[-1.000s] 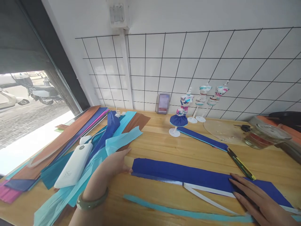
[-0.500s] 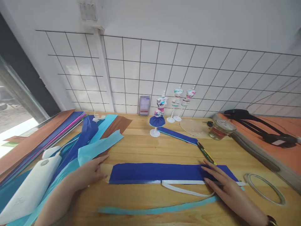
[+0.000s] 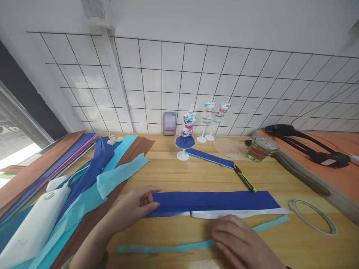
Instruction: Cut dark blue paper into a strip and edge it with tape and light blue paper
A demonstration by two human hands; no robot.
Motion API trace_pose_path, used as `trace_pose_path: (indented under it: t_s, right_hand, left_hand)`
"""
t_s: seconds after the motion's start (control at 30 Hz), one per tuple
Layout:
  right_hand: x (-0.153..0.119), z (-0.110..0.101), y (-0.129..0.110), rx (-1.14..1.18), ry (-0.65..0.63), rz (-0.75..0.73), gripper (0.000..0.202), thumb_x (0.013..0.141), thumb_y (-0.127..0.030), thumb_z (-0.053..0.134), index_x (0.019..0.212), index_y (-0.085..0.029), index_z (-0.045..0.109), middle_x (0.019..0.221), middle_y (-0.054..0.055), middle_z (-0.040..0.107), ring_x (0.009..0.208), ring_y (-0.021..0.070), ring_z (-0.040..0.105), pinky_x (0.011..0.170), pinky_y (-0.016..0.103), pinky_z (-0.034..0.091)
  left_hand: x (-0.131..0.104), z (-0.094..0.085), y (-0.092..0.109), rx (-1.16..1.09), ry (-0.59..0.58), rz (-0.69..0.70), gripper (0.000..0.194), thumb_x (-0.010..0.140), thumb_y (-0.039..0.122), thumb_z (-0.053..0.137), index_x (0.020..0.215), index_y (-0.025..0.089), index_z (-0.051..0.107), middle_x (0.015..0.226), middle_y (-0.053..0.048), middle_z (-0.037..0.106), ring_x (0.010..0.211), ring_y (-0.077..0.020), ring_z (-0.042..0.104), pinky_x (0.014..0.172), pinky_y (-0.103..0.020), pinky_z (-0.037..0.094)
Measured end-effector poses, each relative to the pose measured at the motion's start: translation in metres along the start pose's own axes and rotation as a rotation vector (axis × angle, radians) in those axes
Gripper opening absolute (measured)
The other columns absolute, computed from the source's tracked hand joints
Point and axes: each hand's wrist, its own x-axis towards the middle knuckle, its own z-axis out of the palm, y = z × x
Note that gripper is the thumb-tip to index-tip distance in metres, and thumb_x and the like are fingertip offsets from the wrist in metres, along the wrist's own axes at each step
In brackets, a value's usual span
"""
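Observation:
A long dark blue fabric strip lies flat across the wooden table. My left hand is at its left end, open, with index finger and thumb stretched apart over the fabric and the other fingers curled. Along the strip's lower edge runs a narrow white tape, its left part loose from the blue fabric. Below it my right hand is open, palm down with loosely bent fingers, and covers part of a thin light blue strip. Nothing shows in its grasp; its fingertips' undersides are hidden.
A utility knife touches a folded blue strip. Behind stand small dress forms, one wearing a blue skirt. A tape roll and glass jar are right; a white power bank and layered fabrics left.
My left hand has moved right onto the blue strip's end. My right hand has come off the blue strip, down and left over the light blue strip. The hanging white tape now lies along the edge.

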Motion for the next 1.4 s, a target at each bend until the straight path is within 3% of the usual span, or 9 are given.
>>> trace_pose_path:
  t_s: [0.23,0.4,0.63,0.87,0.97,1.1,1.2,1.3,1.4]
  right_hand:
    - [0.035,0.055,-0.04,0.041,-0.196,0.104,0.028,0.075,-0.013,0.061,0.102,-0.02,0.059,0.091,0.005,0.064,0.087,0.0222,0.059,0.079,0.033,0.048]
    - [0.045,0.059,-0.048,0.205,-0.432,0.278,0.015,0.072,-0.006,0.059,0.074,-0.021,0.058,0.084,0.001,0.062,0.083,0.0172,0.058,0.073,0.024,0.046]
    - [0.052,0.042,-0.047,0.468,-0.417,0.458,0.008,0.079,-0.017,0.051,0.074,-0.022,0.054,0.076,-0.002,0.06,0.071,0.0132,0.054,0.064,0.021,0.041]
    - [0.065,0.032,-0.037,1.224,-0.352,0.831,0.035,0.075,-0.052,0.057,0.083,-0.019,0.05,0.054,-0.008,0.042,0.044,0.0065,0.037,0.044,0.019,0.034]
    - [0.067,0.028,-0.033,1.351,-0.263,0.904,0.037,0.074,-0.052,0.06,0.088,-0.019,0.051,0.054,-0.01,0.039,0.04,0.0049,0.031,0.039,0.017,0.032]
    - [0.062,0.026,-0.028,1.124,-0.262,0.863,0.042,0.078,-0.054,0.053,0.102,-0.02,0.056,0.062,-0.006,0.046,0.042,0.0063,0.037,0.04,0.019,0.036]
    - [0.06,0.026,-0.028,0.813,-0.238,0.627,0.038,0.078,-0.044,0.059,0.111,-0.025,0.058,0.089,0.002,0.057,0.077,0.0155,0.055,0.07,0.027,0.045]
    - [0.063,0.026,-0.032,0.631,-0.272,0.501,0.017,0.084,-0.034,0.052,0.094,-0.026,0.064,0.089,0.001,0.059,0.085,0.017,0.054,0.077,0.027,0.041]
    - [0.067,0.029,-0.034,0.559,-0.303,0.535,0.027,0.089,-0.032,0.042,0.073,-0.022,0.062,0.074,-0.001,0.059,0.07,0.0136,0.054,0.065,0.022,0.04]
  left_hand:
    - [0.0,0.003,-0.001,-0.074,0.019,0.092,0.042,0.079,0.036,0.054,0.117,0.021,0.05,0.072,0.004,0.054,0.063,-0.011,0.051,0.06,-0.023,0.042]
    - [-0.001,0.004,-0.003,-0.102,-0.026,0.12,0.043,0.078,0.034,0.056,0.119,0.021,0.05,0.073,0.004,0.056,0.065,-0.0113,0.052,0.062,-0.024,0.043]
    - [-0.003,0.007,0.002,-0.125,-0.128,0.171,0.037,0.077,0.038,0.058,0.11,0.021,0.056,0.083,0.0,0.065,0.072,-0.0124,0.055,0.069,-0.025,0.042]
    - [-0.011,0.014,0.01,-0.156,-0.301,0.201,0.052,0.061,0.033,0.073,0.11,0.026,0.056,0.096,-0.001,0.064,0.084,-0.0172,0.057,0.075,-0.028,0.044]
    - [-0.01,0.017,0.009,-0.166,-0.292,0.196,0.036,0.067,0.029,0.067,0.102,0.025,0.058,0.081,0.002,0.062,0.073,-0.0143,0.056,0.067,-0.025,0.044]
    - [-0.008,0.017,0.009,-0.158,-0.283,0.146,0.014,0.074,0.027,0.058,0.087,0.021,0.06,0.066,0.004,0.06,0.059,-0.0103,0.052,0.056,-0.02,0.04]
    - [-0.008,0.014,0.01,-0.186,-0.336,0.072,0.014,0.078,0.032,0.052,0.079,0.019,0.059,0.06,0.003,0.061,0.05,-0.0084,0.048,0.049,-0.018,0.038]
    - [-0.009,0.012,0.007,-0.177,-0.359,0.012,0.018,0.077,0.035,0.053,0.07,0.019,0.057,0.055,0.004,0.06,0.045,-0.0076,0.047,0.046,-0.017,0.037]
    - [-0.009,0.008,0.001,-0.181,-0.392,-0.028,0.019,0.075,0.035,0.055,0.067,0.018,0.056,0.054,0.004,0.06,0.043,-0.0075,0.048,0.044,-0.016,0.038]
